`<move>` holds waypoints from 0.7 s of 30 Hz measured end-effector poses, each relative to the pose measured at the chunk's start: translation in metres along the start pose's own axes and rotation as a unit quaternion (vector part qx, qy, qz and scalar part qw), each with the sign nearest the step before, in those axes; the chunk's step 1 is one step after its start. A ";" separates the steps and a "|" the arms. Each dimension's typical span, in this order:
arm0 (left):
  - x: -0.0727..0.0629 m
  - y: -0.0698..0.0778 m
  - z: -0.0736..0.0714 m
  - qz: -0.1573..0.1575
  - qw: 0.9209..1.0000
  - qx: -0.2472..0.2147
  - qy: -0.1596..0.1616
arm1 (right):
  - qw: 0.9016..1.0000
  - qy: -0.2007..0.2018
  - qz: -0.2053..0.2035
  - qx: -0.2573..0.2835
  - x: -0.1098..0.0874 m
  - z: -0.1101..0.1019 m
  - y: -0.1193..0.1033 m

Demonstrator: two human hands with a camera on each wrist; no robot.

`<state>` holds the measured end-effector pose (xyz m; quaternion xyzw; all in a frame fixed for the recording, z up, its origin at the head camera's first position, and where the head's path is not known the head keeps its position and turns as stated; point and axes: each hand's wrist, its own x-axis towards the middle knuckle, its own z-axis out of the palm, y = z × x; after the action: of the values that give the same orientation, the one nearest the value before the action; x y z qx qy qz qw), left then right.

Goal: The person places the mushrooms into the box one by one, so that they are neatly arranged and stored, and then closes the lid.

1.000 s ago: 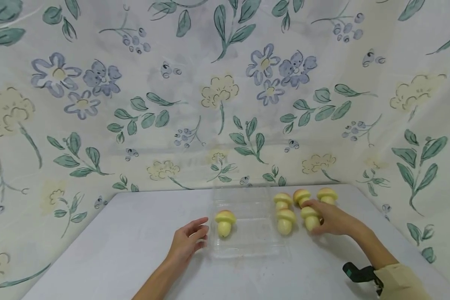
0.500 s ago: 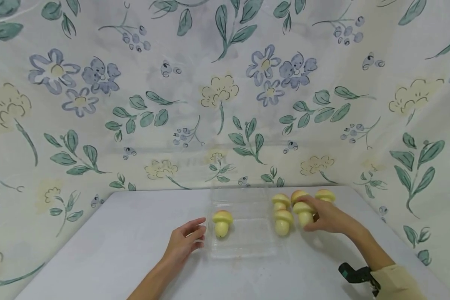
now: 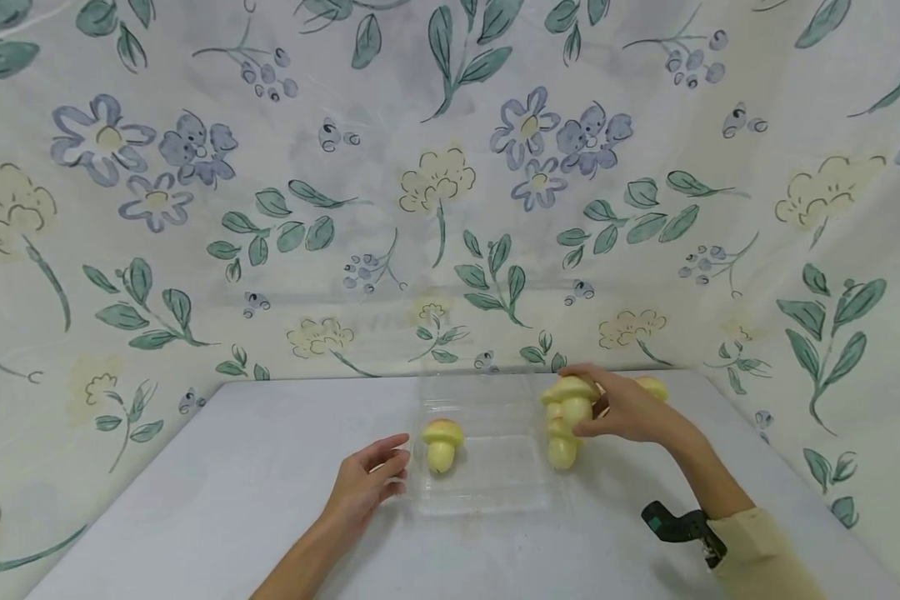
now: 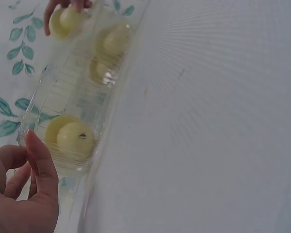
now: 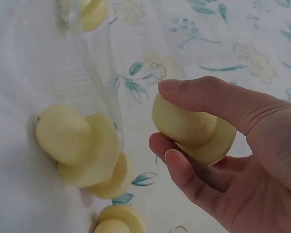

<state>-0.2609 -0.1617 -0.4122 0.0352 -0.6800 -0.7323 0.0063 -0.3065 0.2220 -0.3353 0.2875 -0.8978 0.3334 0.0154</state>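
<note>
In the head view my right hand [image 3: 622, 408] grips a yellow mushroom [image 3: 576, 404] with a rounded cap and thick stem. The right wrist view shows thumb and fingers wrapped round this mushroom [image 5: 182, 121], well above the white table. A clear plastic box [image 3: 495, 458] stands in front of me, with one mushroom [image 3: 441, 454] in its left part. Low at the box's left edge, my left hand [image 3: 363, 483] pinches the rim between thumb and finger, as the left wrist view shows. Another mushroom [image 3: 562, 450] stands beside the box's right edge, partly overlapped by the held one.
A further mushroom [image 3: 651, 387] sits at the back right, half hidden behind my right hand. More loose mushrooms [image 5: 119, 221] show in the right wrist view. Flower-printed cloth [image 3: 450, 208] hangs behind the white table [image 3: 270, 475].
My right hand has lifted its mushroom from the right-hand group and carried it left, toward the box's right edge. The left hand stays at the box's left edge.
</note>
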 end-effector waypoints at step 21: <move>0.002 0.000 0.000 -0.011 1.000 0.009 0.001 | 0.999 -0.025 -0.004 0.026 0.040 0.018 -0.035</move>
<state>-0.2631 -0.1621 -0.4121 0.0432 -0.6859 -0.7264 -0.0019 -0.3184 0.1691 -0.3195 0.2995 -0.8878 0.3491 -0.0132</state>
